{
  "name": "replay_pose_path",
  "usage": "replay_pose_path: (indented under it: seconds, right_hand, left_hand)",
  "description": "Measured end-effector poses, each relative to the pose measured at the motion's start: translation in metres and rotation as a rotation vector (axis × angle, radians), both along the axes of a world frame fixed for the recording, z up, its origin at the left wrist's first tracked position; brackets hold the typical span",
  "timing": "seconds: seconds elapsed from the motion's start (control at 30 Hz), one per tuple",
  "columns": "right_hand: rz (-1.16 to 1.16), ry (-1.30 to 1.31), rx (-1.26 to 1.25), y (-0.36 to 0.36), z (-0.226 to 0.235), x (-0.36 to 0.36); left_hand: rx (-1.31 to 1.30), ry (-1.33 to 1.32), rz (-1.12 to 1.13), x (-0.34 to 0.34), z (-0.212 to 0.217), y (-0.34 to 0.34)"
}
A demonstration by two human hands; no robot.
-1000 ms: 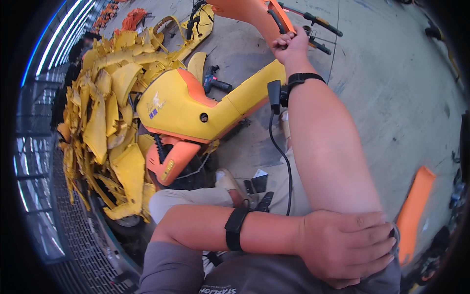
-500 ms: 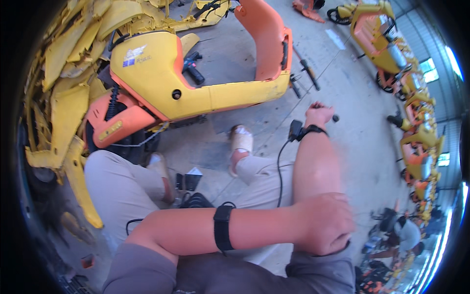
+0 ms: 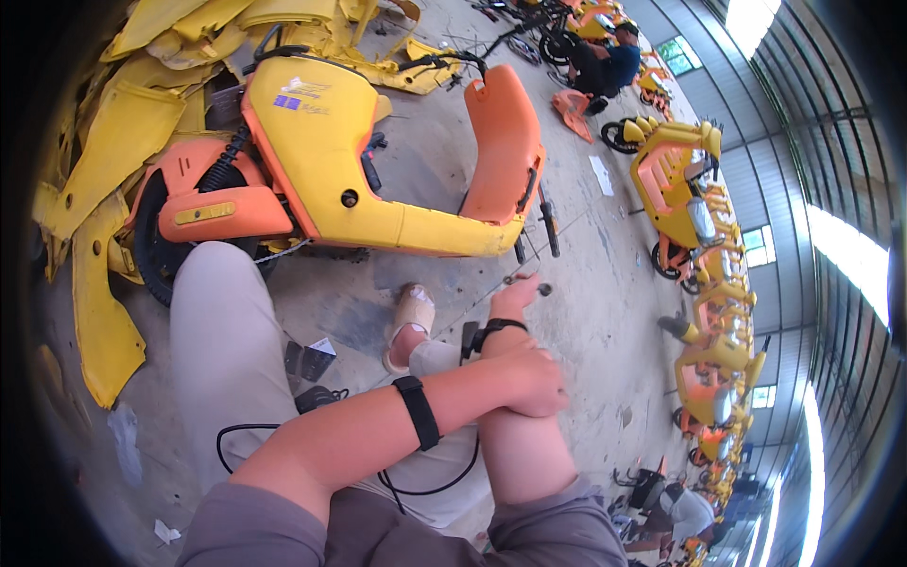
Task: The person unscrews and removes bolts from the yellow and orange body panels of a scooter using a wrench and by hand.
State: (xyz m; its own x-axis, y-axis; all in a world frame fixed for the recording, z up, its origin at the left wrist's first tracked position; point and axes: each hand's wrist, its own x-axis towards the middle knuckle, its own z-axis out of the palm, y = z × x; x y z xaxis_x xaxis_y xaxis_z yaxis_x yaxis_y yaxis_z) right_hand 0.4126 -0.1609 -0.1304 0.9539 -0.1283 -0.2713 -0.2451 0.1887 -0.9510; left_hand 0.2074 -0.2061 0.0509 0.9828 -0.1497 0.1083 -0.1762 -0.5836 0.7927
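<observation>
My left arm crosses in front of me, and its hand (image 3: pixel 537 380) is closed on my right forearm (image 3: pixel 524 444), below the wrist. Stretched out over the floor, my right hand (image 3: pixel 513 299) has its fingers curled. A small dark round piece (image 3: pixel 544 290) shows at its fingertips, too small to name. A black strap with a small box (image 3: pixel 470 340) sits on my right wrist, and another black band (image 3: pixel 417 413) goes round my left forearm. Ahead stands a yellow and orange scooter (image 3: pixel 378 213), apart from both hands; a dark handle-like bar (image 3: pixel 549 230) lies beyond its front end.
Yellow body panels (image 3: pixel 123 142) are heaped at the left. A dark power tool (image 3: pixel 371 163) is partly hidden behind the scooter. Parked scooters (image 3: pixel 709 350) line the right side. One person (image 3: pixel 619 61) sits far ahead, another (image 3: pixel 685 510) at lower right. A black cable (image 3: pixel 430 491) loops over my lap.
My view has swung up and to the right, bringing more wall and scooters in. My left hand has slid along my right arm from near the elbow toward the wrist.
</observation>
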Motion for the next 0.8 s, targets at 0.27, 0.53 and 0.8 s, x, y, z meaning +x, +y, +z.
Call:
replay_pose_path:
  seconds: [0.27,0.53,0.8]
  right_hand:
    - [0.132,0.341,0.139,0.01,-0.098,-0.136]
    - [0.155,0.808,0.465,0.028,-0.13,-0.308]
    - [0.04,0.925,0.41,-0.051,-0.161,-0.351]
  left_hand:
    - [0.104,0.388,-0.107,-0.055,-0.039,0.029]
    - [-0.004,0.557,-0.152,-0.129,-0.063,0.047]
    - [-0.176,0.598,-0.232,-0.155,-0.095,0.013]
